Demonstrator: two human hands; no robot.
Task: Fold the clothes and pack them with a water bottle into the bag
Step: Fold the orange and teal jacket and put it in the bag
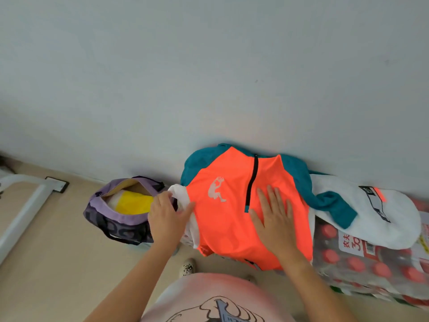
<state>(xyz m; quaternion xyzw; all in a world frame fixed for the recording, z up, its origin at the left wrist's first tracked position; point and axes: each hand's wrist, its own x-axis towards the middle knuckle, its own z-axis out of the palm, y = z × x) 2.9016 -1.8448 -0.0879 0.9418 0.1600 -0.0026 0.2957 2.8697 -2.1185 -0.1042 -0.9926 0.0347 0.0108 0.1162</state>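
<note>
My right hand (274, 219) lies flat on the orange jersey (232, 205) spread over the bottled-water packs (371, 263), my left hand (167, 217) touches its edge beside the open bag (109, 219); soft, light, probably slippery fabric, best taken at the hems.

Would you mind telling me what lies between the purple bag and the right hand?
In the head view, the left hand and the orange jacket's chest lie between the purple bag and the right hand.
</note>
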